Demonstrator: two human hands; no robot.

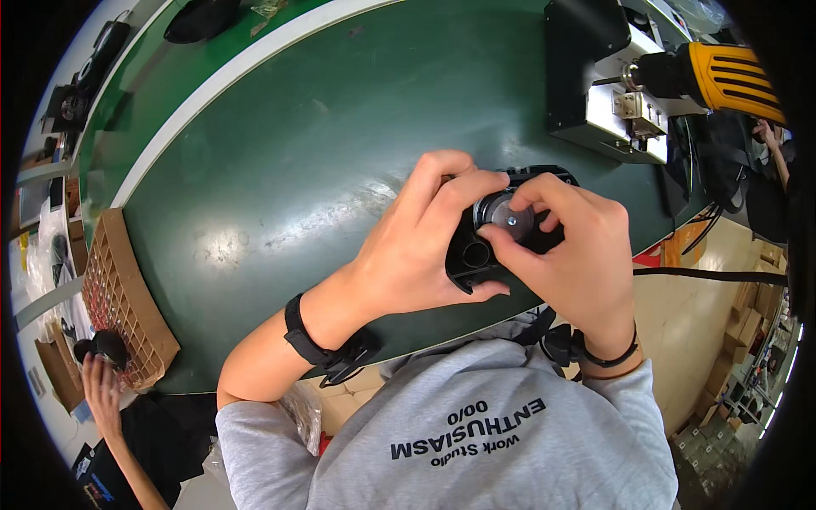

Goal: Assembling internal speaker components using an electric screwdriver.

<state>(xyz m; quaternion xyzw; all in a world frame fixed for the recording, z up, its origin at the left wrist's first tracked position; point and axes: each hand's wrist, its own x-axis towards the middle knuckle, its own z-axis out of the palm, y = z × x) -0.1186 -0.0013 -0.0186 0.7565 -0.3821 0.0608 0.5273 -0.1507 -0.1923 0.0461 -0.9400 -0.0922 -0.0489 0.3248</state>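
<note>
Near the table's front edge, my left hand (406, 234) grips a black plastic housing (461, 274) from its left side, fingers over the far edge and thumb along the near edge. Set in the housing is a round silver metal disc (512, 223) with a small bright centre; a round opening shows beside it. My right hand (586, 242) curls over the disc from the right, thumb and fingertips pinching its rim. Parts of the housing are hidden behind both hands. I cannot tell whether the disc is fixed in the housing.
A black and metal machine (586, 85) stands at the far right, with a yellow and black power tool (735, 81) beside it. A cardboard tray with dividers (127, 297) sits at the left, near a co-worker's hand (102, 395). A black cable (714, 274) runs off right.
</note>
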